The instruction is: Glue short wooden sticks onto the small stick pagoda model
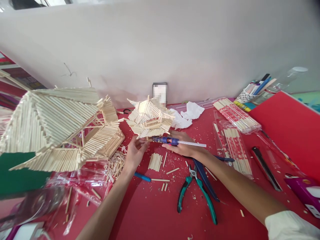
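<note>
A small pavilion model built of pale wooden sticks stands at the middle, with layered, pointed roofs. My left hand is closed at its lower front left edge, fingers curled in under the roof. What lies between those fingertips is partly hidden. My right hand is wrapped around a blue hot glue gun, a clear glue stick jutting from its rear. The gun's nozzle points left, beneath the roof and close to my left fingertips. Below both hands lies a row of short cut sticks.
At left stands a larger stick-built house model. Green-handled pliers and a blue tool lie near my right forearm. Packs of chopsticks, a utility knife and a red board occupy the right. White tissue lies behind.
</note>
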The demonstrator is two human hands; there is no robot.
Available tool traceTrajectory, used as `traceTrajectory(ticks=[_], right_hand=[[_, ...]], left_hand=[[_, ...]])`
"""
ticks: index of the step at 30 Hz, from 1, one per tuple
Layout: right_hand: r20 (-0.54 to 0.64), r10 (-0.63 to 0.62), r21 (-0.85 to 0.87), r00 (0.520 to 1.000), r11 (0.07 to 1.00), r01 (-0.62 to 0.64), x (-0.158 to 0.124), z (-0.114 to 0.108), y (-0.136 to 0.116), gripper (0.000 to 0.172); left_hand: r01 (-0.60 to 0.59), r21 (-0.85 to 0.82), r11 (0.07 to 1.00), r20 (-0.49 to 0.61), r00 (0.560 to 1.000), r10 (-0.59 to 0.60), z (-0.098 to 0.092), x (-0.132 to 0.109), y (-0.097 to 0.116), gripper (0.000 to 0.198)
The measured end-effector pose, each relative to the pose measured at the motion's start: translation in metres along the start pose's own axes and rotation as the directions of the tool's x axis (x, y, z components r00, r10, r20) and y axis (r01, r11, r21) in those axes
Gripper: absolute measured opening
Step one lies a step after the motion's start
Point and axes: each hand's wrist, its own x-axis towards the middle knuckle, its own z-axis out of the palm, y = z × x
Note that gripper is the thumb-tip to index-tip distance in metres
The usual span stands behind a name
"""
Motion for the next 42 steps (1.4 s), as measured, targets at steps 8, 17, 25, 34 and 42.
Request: traceTrajectory(ticks=[8, 17, 25, 34, 42], right_hand=[[0.004, -0.046, 0.05, 0.999, 0.998, 0.046, 0.0026, -0.0041, -0.0071, 0.029], [-0.001, -0.052, 0.079, 0.999, 0.995, 0.052, 0.0043, -0.0013, -0.0072, 0.03], [0.004, 0.005, 0.082, 1.0, 0.997, -0.006, 0.0033, 0.0014, -0.0034, 0.027], [0.016, -0.001, 0.088, 1.0, 0.996, 0.0, 0.004, -0.0049, -0.0088, 0.027], [0.022, -0.001, 0.069, 1.0, 0.998, 0.0, 0.0034, -0.0024, -0.0063, 0.026]], left_hand=[[0.008, -0.021, 1.0, -0.008, 1.0, -0.008, -0.0001, 0.0001, -0.0003, 0.042], [-0.005, -0.01, 1.0, -0.01, 1.0, 0.005, 0.0006, -0.0007, 0.0012, 0.037], [0.002, -0.019, 1.0, -0.03, 1.0, -0.003, 0.0008, -0.0006, 0.0002, 0.037], [-0.014, -0.004, 1.0, -0.025, 1.0, 0.014, 0.0004, 0.0005, -0.001, 0.037], [-0.014, -0.01, 1.0, -0.036, 0.999, 0.014, 0.0016, 0.0003, 0.0004, 0.037]])
